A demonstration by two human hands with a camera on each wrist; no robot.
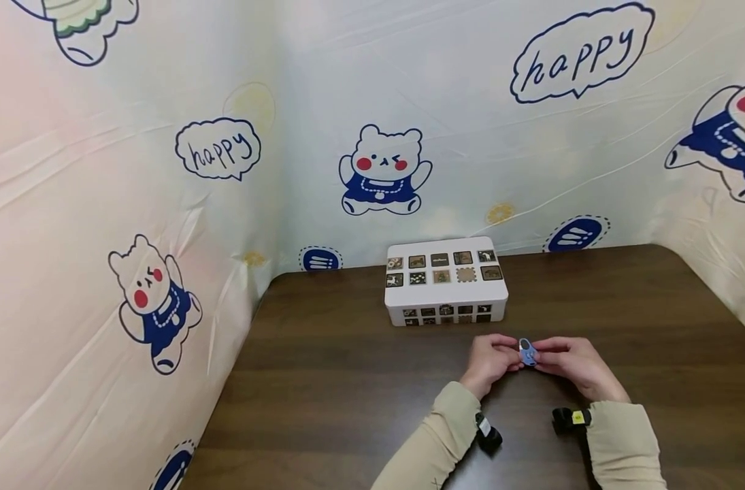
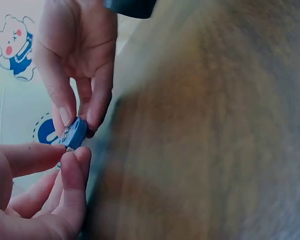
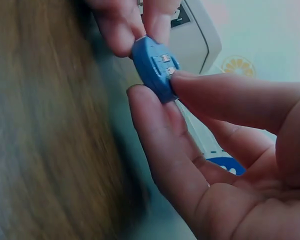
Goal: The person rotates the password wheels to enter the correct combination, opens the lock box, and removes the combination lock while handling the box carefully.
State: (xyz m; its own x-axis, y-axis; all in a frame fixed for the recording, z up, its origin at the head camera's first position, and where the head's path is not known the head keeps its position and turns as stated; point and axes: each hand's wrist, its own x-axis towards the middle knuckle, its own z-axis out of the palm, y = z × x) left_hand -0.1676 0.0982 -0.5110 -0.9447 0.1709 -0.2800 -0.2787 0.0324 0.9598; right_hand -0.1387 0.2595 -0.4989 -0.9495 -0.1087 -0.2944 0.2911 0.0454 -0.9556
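Note:
A small blue padlock (image 1: 528, 354), with what look like number dials on its face, is held up between both hands. At its left end, the left hand (image 1: 490, 359) pinches it between thumb and fingertips. The right hand (image 1: 577, 364) grips the blue body from the other side, thumb on the dial face and fingers behind. In the right wrist view the dial windows on the padlock (image 3: 157, 70) face the right thumb. The left wrist view shows the padlock (image 2: 75, 132) between both sets of fingertips; the pinched end is partly hidden.
Behind the hands, a white box (image 1: 445, 292) with small square pictures stands at the back of the dark wooden table (image 1: 323, 381). Printed cloth (image 1: 458, 122) hangs around the back and sides. Each wrist carries a black camera strap.

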